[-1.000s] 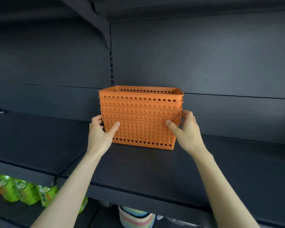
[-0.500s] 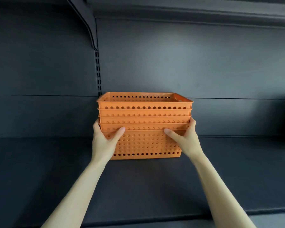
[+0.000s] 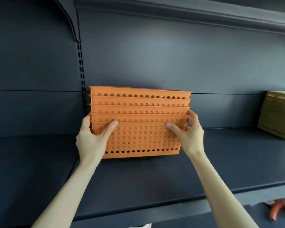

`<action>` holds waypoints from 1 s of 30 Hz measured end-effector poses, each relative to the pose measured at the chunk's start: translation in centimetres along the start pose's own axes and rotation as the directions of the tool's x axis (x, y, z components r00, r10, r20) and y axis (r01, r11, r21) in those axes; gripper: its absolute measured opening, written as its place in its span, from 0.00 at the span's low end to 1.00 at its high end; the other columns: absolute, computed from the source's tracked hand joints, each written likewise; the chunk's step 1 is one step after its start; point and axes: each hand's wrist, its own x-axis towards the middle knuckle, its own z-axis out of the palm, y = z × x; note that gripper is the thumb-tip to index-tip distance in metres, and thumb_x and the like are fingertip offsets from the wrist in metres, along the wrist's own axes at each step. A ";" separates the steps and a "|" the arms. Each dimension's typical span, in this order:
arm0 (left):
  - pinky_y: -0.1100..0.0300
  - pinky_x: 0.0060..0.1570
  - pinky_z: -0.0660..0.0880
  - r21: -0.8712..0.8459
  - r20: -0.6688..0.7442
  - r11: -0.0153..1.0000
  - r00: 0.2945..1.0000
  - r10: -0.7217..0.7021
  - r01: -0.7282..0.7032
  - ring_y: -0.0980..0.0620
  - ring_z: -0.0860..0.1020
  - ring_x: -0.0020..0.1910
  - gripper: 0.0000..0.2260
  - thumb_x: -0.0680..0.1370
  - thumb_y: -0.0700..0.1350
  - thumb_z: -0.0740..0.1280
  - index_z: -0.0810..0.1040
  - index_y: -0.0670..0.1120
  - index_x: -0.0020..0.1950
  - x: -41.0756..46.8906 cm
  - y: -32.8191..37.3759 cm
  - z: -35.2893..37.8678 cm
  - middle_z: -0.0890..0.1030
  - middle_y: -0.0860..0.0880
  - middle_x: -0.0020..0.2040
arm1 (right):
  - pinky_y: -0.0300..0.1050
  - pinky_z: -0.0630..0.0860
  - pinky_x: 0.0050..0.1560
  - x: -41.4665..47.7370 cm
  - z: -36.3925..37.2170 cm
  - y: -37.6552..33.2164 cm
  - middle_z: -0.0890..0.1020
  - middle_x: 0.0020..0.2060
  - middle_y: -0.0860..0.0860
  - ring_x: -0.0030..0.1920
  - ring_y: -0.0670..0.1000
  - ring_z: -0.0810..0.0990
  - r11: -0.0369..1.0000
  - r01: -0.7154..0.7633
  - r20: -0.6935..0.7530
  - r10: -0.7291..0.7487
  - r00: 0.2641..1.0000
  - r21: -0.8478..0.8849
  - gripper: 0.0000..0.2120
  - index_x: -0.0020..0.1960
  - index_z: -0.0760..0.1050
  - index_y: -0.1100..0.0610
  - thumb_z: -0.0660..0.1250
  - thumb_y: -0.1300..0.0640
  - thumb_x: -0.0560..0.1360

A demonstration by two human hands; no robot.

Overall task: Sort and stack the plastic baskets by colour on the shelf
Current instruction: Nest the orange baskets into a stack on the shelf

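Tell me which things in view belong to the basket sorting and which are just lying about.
Job: orange basket stack, gripped at its sides by the left hand and right hand; shelf below it; olive-green basket stack, far right, blurred.

Lying about: blurred orange-red item, lower right; pale scrap at the bottom edge, unidentifiable.

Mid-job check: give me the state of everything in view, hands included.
Orange basket stack: nested, upright, held at both ends; resting or lifted, cannot tell.
Left hand: grips the stack's left end.
Right hand: grips its right end.
Olive basket stack: on the shelf, right, untouched.
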 end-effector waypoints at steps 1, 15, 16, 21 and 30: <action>0.50 0.57 0.73 0.003 -0.002 1.000 1.000 0.016 -0.016 0.54 0.78 0.53 0.26 0.66 0.60 0.73 0.73 0.52 0.61 -0.5 0.7 0.2 0.80 0.59 0.49 | 0.56 0.77 0.56 0.0 -1.0 -0.1 0.79 0.51 0.37 0.55 0.50 0.80 1.000 0.009 -0.008 -0.009 1.000 0.006 0.34 0.66 0.67 0.47 0.78 0.50 0.64; 0.64 0.46 0.70 -0.260 0.120 0.963 0.992 -0.035 0.065 0.65 0.75 0.46 0.24 0.67 0.51 0.76 0.69 0.49 0.58 -17.1 11.6 15.5 0.77 0.61 0.46 | 0.55 0.79 0.53 -1.0 -26.3 2.6 0.79 0.49 0.39 0.51 0.46 0.81 0.997 0.033 -0.098 -0.040 0.994 -0.070 0.31 0.63 0.66 0.47 0.77 0.53 0.65; 0.66 0.45 0.69 -0.274 0.130 0.960 0.991 -0.031 0.066 0.65 0.75 0.46 0.25 0.67 0.50 0.76 0.69 0.48 0.58 -18.3 12.3 17.0 0.77 0.61 0.46 | 0.55 0.79 0.53 -0.8 -28.3 3.1 0.79 0.49 0.39 0.51 0.47 0.81 0.997 0.028 -0.105 -0.036 0.994 -0.075 0.32 0.64 0.66 0.49 0.77 0.53 0.65; 0.71 0.42 0.66 -0.271 0.158 0.960 0.987 -0.025 0.068 0.66 0.75 0.44 0.24 0.68 0.48 0.75 0.68 0.46 0.58 -21.9 15.4 23.4 0.77 0.59 0.45 | 0.54 0.79 0.52 0.9 -35.6 5.8 0.79 0.48 0.41 0.49 0.46 0.80 0.996 -0.003 -0.117 -0.007 0.993 -0.084 0.30 0.61 0.66 0.48 0.77 0.54 0.65; 0.71 0.41 0.68 -0.281 0.161 0.957 0.986 -0.034 0.079 0.64 0.75 0.44 0.24 0.69 0.44 0.75 0.66 0.46 0.57 -22.7 16.5 34.9 0.77 0.58 0.46 | 0.53 0.79 0.53 8.6 -41.3 12.6 0.78 0.49 0.41 0.50 0.47 0.81 0.999 0.007 -0.103 -0.011 0.995 -0.039 0.33 0.65 0.65 0.54 0.77 0.57 0.65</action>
